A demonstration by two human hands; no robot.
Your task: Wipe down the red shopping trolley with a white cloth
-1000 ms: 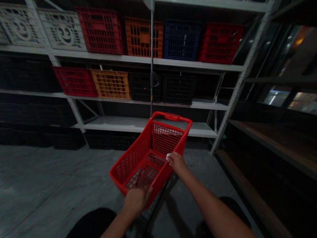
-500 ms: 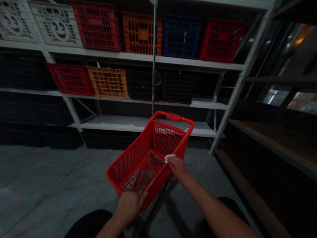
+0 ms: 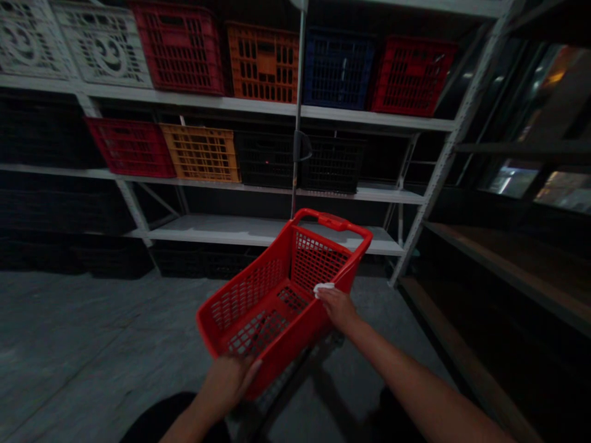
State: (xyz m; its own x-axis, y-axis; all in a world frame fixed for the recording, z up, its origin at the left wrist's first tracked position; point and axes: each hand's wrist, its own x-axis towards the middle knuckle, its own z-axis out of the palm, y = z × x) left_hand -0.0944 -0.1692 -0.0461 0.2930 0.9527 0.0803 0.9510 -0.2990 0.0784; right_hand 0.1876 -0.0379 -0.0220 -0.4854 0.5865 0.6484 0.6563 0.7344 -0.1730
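In front of me stands a red plastic shopping cart [image 3: 258,274] with grid sides and a raised handle at its far end. My left hand [image 3: 226,381] is wrapped over the near end of its rim, fingers inside the basket and thumb outside. On the long right rim rests my right hand [image 3: 339,307], closed on a small white cloth [image 3: 323,288] pressed against the edge. A thin upright pole [image 3: 297,160] with a dark grey loop rises behind the cart's handle corner. The basket holds nothing that I can see.
White metal shelving [image 3: 258,106] runs across the back, carrying a blue crate [image 3: 339,71], an orange crate [image 3: 263,64], a yellow crate [image 3: 203,154] and several red, white and black ones. Darker shelves [image 3: 508,258] stand close on the right. The floor [image 3: 69,344] is grey concrete.
The cart has turned slightly, its handle end and the pole shifting right. My right hand has moved a little right with the cloth, and my left hand a little left, both on the rim.
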